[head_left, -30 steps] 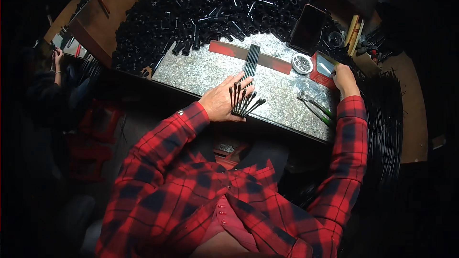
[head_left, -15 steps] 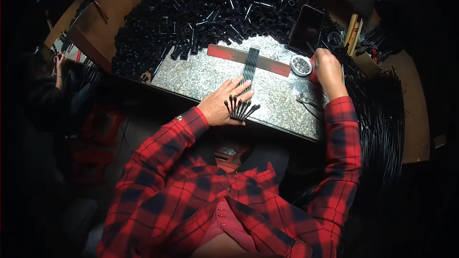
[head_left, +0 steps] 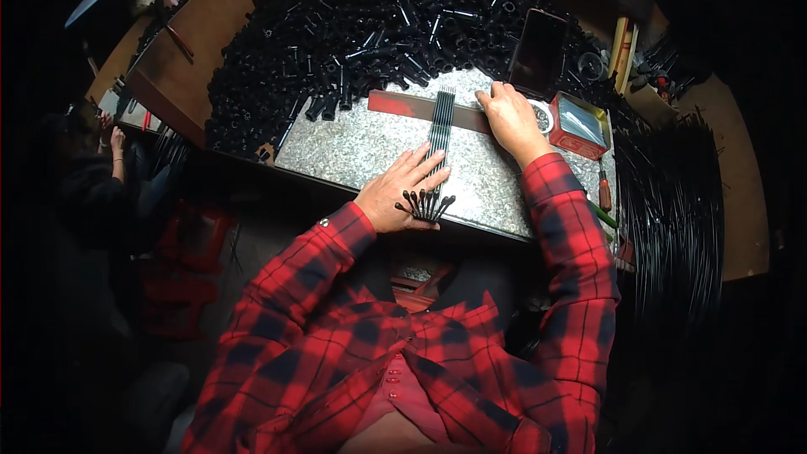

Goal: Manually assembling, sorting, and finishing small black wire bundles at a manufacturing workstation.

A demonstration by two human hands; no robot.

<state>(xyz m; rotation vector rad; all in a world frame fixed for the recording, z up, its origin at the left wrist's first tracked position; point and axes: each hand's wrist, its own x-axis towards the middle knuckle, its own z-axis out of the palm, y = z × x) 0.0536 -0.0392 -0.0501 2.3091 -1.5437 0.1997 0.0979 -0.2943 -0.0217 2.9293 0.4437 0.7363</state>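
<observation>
My left hand [head_left: 399, 193] lies open over a row of thin black rods [head_left: 443, 122], its fingers stretched across them. The rods' knobbed lower ends [head_left: 426, 202] fan out by the hand's heel at the table's near edge. Their far ends rest side by side across a flat red-brown bar [head_left: 391, 104]. At the bar's right end is my right hand [head_left: 513, 122], fingers and thumb drawn together; whatever they hold is too small to make out. Beside that hand stands a small round white dish [head_left: 546, 120] of tiny bright pieces, partly hidden by it.
A big heap of black tubular parts [head_left: 361, 25] covers the table's far side. A dark phone [head_left: 538, 50] leans there. At right are a red box [head_left: 580, 126], a screwdriver [head_left: 604, 189] and long black rods [head_left: 672, 210]. Another person [head_left: 109, 151] works at far left.
My right hand has moved left, from beside the red box to the bar's right end, uncovering the box. The pliers on the table are now hidden by my right arm. My left hand stays on the rods.
</observation>
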